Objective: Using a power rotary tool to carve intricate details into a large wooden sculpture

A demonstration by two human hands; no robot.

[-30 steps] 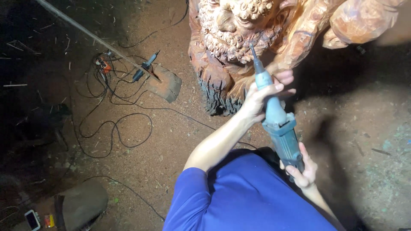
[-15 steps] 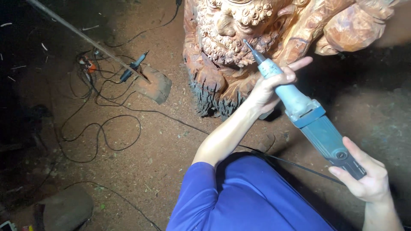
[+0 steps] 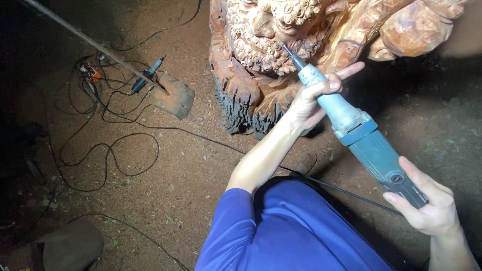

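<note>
Hands first: the left hand is wrapped around the slim pale-blue neck of a die grinder, forefinger stretched out toward the carving, while the right hand cups the dark rear end of the tool from below, fingers curled around it.

Going from the left of the view, a dark rounded stone lies at the bottom corner on the reddish dirt floor. Black cables loop across that floor. Above them a long thin rod runs slantwise down to a flat block of wood, with a small dark tool lying just beside it.

Further right stands the wooden carving, orange-brown, with curled detail. The grinder's bit touches its carved surface. A blue sleeve fills the lower middle.
</note>
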